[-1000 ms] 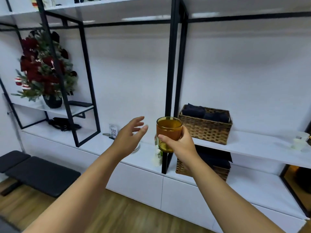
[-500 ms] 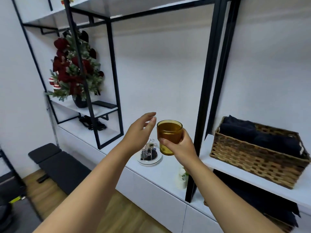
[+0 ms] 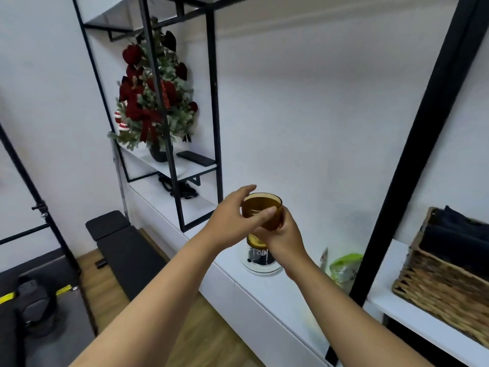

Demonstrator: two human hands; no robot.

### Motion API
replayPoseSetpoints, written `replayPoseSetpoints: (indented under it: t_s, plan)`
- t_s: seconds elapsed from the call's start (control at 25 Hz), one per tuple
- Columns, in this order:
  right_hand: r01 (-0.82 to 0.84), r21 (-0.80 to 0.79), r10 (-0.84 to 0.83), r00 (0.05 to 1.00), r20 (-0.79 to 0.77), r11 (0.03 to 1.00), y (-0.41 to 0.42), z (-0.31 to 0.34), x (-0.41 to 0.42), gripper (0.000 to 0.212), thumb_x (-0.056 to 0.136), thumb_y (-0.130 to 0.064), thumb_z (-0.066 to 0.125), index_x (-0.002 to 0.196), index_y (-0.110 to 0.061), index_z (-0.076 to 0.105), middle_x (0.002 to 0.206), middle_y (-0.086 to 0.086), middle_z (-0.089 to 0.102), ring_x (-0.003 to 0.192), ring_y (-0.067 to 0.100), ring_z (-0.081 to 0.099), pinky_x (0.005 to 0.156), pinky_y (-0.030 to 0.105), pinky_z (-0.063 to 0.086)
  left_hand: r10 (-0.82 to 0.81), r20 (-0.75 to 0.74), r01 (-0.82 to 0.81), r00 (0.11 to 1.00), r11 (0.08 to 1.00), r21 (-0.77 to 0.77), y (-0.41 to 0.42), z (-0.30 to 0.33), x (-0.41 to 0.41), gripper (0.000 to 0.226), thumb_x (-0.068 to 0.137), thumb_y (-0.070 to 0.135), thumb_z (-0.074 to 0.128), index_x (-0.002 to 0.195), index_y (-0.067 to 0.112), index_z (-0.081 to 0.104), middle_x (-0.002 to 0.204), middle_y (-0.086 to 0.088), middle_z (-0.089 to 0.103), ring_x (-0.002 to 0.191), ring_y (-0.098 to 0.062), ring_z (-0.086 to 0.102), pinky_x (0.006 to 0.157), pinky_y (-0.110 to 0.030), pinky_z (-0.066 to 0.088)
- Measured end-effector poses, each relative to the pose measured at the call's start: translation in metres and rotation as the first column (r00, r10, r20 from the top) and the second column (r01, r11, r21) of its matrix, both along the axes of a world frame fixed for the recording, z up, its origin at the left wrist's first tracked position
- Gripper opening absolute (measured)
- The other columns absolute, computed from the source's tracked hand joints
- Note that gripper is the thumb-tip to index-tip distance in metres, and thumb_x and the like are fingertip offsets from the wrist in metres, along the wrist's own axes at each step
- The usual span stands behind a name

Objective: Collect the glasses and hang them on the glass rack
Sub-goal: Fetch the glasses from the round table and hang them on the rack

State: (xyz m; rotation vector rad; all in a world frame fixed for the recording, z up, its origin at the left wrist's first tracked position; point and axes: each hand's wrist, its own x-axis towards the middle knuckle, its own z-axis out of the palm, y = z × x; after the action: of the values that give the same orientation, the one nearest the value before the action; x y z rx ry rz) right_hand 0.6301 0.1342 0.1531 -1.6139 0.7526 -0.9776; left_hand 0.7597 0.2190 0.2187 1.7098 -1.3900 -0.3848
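Note:
An amber glass [image 3: 263,207] is held upright in front of me, above the white counter. My left hand [image 3: 232,221] grips its upper part, thumb across the front and fingers round the far rim. My right hand [image 3: 283,238] holds its lower part from the right. Directly below, on the counter, stands a small glass rack [image 3: 260,256] on a round white tray, with another amber glass [image 3: 255,241] on it, partly hidden by my right hand.
Black shelf posts [image 3: 412,154] rise right of the rack. A wicker basket [image 3: 444,279] with dark cloth sits on the right shelf. A green packet [image 3: 344,268] lies near the post. A red flower arrangement [image 3: 153,102] stands on the left shelf; a black bench [image 3: 124,247] below.
My left hand has closed onto the glass, which it was only near before. The view has swung left and nearer the counter, with the rack now under my hands.

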Motion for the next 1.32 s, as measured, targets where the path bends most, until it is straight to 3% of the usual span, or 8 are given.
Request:
replayPoseSetpoints:
  t_s: [0.12, 0.32, 0.48, 0.6, 0.68, 0.96, 1.2, 1.32]
  plan:
    - [0.011, -0.040, -0.013, 0.999, -0.030, 0.999, -0.033, -0.006, 0.036, 0.063, 0.068, -0.043, 0.087, 0.125, -0.043, 0.061, 0.114, -0.022, 0.073, 0.107, 0.004, 0.070, 0.085, 0.025, 0.060, -0.008, 0.041, 0.007, 0.999, 1.000, 0.025, -0.041, -0.005, 0.036, 0.097, 0.071, 0.071, 0.079, 0.154, 0.035, 0.042, 0.147, 0.009, 0.051, 0.130, -0.011, 0.052, 0.108, -0.036, 0.048]
    - [0.030, -0.016, -0.031, 0.998, -0.057, 0.999, -0.085, -0.013, 0.097, 0.081, 0.060, -0.056, 0.090, 0.133, -0.045, 0.057, 0.125, -0.016, 0.071, 0.115, 0.011, 0.069, 0.096, 0.040, 0.061, -0.033, 0.019, 0.032, 0.999, 0.999, 0.026, -0.110, -0.013, 0.106, 0.094, 0.061, 0.070, 0.082, 0.145, 0.045, 0.048, 0.127, 0.014, 0.059, 0.115, -0.008, 0.060, 0.087, -0.025, 0.054]
    - [0.045, 0.120, -0.048, 0.999, 0.017, 0.992, -0.125, -0.023, 0.139, 0.088, 0.061, -0.059, 0.095, 0.136, -0.057, 0.051, 0.128, -0.013, 0.072, 0.118, 0.013, 0.070, 0.099, 0.046, 0.059, -0.108, -0.188, 0.113, 0.976, 0.994, 0.013, -0.162, -0.019, 0.171, 0.090, 0.059, 0.067, 0.087, 0.139, 0.045, 0.053, 0.122, 0.017, 0.061, 0.110, -0.008, 0.065, 0.090, -0.034, 0.060]
    - [0.038, 0.248, -0.065, 0.993, 0.103, 0.968, -0.149, -0.032, 0.157, 0.098, 0.057, -0.061, 0.098, 0.143, -0.045, 0.052, 0.125, -0.004, 0.075, 0.114, 0.020, 0.074, 0.103, 0.051, 0.057, -0.138, -0.364, 0.150, 0.921, 0.989, 0.004, -0.188, -0.025, 0.200, 0.088, 0.059, 0.065, 0.091, 0.137, 0.045, 0.056, 0.125, 0.012, 0.062, 0.112, -0.015, 0.068, 0.092, -0.040, 0.061]
    - [0.005, 0.356, -0.078, 0.979, 0.190, 0.934, -0.167, -0.038, 0.170, 0.106, 0.056, -0.057, 0.100, 0.147, -0.034, 0.050, 0.125, 0.006, 0.076, 0.113, 0.026, 0.074, 0.098, 0.048, 0.058, -0.154, -0.434, 0.165, 0.888, 0.986, -0.012, -0.208, -0.029, 0.215, 0.084, 0.059, 0.064, 0.092, 0.135, 0.046, 0.058, 0.126, 0.009, 0.063, 0.112, -0.017, 0.069, 0.091, -0.041, 0.061]
    - [-0.186, 0.544, -0.122, 0.868, 0.481, 0.819, -0.234, -0.057, 0.214, 0.083, 0.071, -0.037, 0.098, 0.141, -0.014, 0.059, 0.136, 0.018, 0.069, 0.122, 0.031, 0.070, 0.091, 0.042, 0.059, -0.161, -0.590, 0.131, 0.791, 0.987, -0.094, -0.274, -0.053, 0.241, 0.074, 0.064, 0.058, 0.092, 0.130, 0.049, 0.062, 0.130, 0.007, 0.064, 0.116, -0.018, 0.068, 0.089, -0.043, 0.062]
    - [-0.030, 0.584, -0.211, 0.916, 0.341, 0.811, -0.296, -0.081, 0.246, 0.078, 0.069, -0.028, 0.099, 0.138, -0.024, 0.062, 0.124, 0.011, 0.075, 0.106, 0.030, 0.077, 0.080, 0.039, 0.062, -0.153, -0.541, 0.199, 0.827, 0.980, 0.027, -0.317, -0.092, 0.288, 0.085, 0.076, 0.061, 0.082, 0.150, 0.049, 0.042, 0.141, 0.002, 0.060, 0.120, -0.013, 0.066, 0.103, -0.041, 0.055]
    - [0.031, 0.577, -0.226, 0.936, 0.270, 0.816, -0.321, -0.090, 0.254, 0.095, 0.063, -0.030, 0.100, 0.146, -0.037, 0.053, 0.120, 0.002, 0.078, 0.105, 0.023, 0.078, 0.079, 0.035, 0.062, -0.172, -0.515, 0.248, 0.839, 0.965, 0.082, -0.331, -0.120, 0.309, 0.086, 0.078, 0.061, 0.080, 0.152, 0.052, 0.037, 0.139, 0.005, 0.061, 0.115, -0.004, 0.067, 0.100, -0.032, 0.053]
